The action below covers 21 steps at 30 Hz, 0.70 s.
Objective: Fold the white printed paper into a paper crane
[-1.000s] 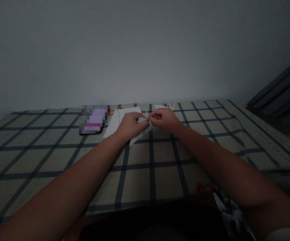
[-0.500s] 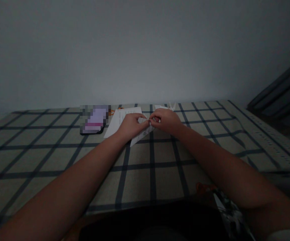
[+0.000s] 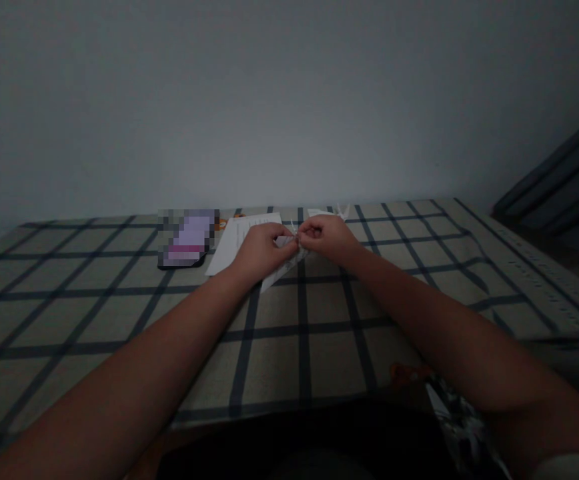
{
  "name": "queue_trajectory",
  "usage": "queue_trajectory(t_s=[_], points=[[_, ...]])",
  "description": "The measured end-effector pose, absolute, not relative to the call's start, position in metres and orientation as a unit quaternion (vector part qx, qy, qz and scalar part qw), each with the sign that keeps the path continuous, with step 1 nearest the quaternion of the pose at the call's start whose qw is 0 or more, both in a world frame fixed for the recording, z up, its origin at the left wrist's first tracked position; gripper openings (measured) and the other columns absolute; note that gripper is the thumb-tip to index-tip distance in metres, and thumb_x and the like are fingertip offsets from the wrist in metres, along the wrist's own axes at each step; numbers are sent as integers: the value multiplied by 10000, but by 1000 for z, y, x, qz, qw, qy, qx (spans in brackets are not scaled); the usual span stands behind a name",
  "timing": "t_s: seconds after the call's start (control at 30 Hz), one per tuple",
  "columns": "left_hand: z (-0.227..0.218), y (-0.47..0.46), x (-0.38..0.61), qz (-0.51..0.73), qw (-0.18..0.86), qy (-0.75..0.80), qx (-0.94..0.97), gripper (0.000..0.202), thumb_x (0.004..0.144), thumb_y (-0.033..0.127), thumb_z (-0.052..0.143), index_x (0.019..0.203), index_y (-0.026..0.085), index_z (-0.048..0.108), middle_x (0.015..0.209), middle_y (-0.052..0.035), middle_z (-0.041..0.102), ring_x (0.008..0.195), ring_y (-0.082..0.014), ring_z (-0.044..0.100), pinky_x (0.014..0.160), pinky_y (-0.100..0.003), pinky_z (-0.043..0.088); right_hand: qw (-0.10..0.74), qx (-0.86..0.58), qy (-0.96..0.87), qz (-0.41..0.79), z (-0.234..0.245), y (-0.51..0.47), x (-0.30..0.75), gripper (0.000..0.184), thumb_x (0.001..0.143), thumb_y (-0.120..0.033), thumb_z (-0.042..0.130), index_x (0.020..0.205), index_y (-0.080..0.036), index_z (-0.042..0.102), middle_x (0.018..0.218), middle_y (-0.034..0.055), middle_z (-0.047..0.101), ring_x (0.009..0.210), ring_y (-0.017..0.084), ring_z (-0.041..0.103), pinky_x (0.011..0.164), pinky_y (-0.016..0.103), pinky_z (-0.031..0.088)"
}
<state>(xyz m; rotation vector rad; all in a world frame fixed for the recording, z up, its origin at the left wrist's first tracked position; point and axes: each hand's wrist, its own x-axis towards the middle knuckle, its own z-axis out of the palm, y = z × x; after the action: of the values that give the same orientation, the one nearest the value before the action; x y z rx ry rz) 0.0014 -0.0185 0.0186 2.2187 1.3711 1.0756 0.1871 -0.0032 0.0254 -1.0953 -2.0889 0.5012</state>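
Note:
A white piece of folded paper with print on it [image 3: 282,272] is pinched between my two hands over the middle of the table. My left hand [image 3: 263,250] grips it from the left, thumb and forefinger together at its upper part. From the other side, my right hand [image 3: 330,235] pinches the paper at nearly the same spot, its fingertips almost touching the left ones. A pointed corner of the paper hangs toward me below the left hand. The fingers cover the fold itself.
A printed white sheet [image 3: 224,247] lies left of my hands, partly behind the left one. Farther left is a phone [image 3: 188,240] with its screen blurred out. Behind my right hand sits another folded white paper piece [image 3: 342,212]. A checked cloth [image 3: 279,363] covers the table, which meets a wall [image 3: 289,100].
A thin white tip of the paper now stands up between the fingertips. My right hand has shifted very slightly; the left hand keeps its place.

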Motion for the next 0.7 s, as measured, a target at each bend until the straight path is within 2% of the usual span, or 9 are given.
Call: queue_trajectory(t_s=[0.27,0.37,0.5,0.7], points=[[24,-17,0,371,185,522,745,287,766,406,637,819,153,761,700,-27,705,566,-147,552,570,-267,407,392,-413,-781,258,24,4,191,259,783,-320,599,851,-102,722,735,38,643,666,120,521,616,254,373],[23,-16,-1,372,192,521,744,282,766,405,637,823,158,762,685,-25,697,552,-144,540,561,-266,402,390,-424,-784,232,25,4,194,258,808,-327,580,846,-116,725,717,29,629,651,119,504,609,255,359],[22,-15,-1,368,186,520,748,290,765,417,645,835,164,767,725,-40,717,553,-146,545,570,-277,412,343,-419,-827,152,28,3,197,264,822,-361,603,889,-150,745,690,6,586,654,124,488,618,262,326],[21,-16,0,367,180,516,753,275,762,412,649,817,171,768,752,-41,731,601,-164,583,619,-291,444,294,-412,-861,49,32,-4,195,210,825,-311,601,907,-184,747,792,22,633,740,140,518,672,270,321]])
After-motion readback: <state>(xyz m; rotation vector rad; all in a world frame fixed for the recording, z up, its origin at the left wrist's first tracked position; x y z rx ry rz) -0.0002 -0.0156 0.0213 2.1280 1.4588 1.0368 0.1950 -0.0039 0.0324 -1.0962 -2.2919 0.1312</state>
